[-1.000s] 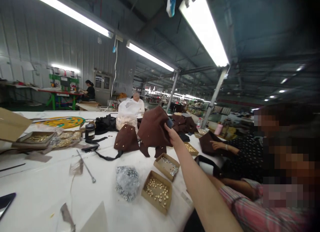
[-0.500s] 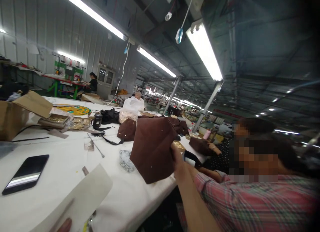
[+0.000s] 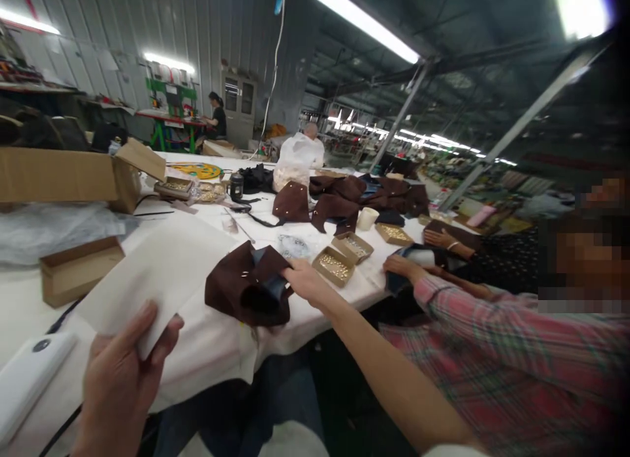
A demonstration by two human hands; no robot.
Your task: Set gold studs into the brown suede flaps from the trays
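One pale sheet (image 3: 165,266), I see, is pinched in my left hand (image 3: 121,371); my right hand (image 3: 309,283) pinches a brown cloth piece (image 3: 229,283).

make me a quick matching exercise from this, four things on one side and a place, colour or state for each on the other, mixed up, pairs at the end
Things
1. sheet
2. nearest brown piece
3. jar
4. carton

Places, colours, states
A. dark and upright
B. held by the right hand
C. tan, cut off by the picture's left edge
D. held by the left hand

Right pairs
1-D, 2-B, 3-A, 4-C
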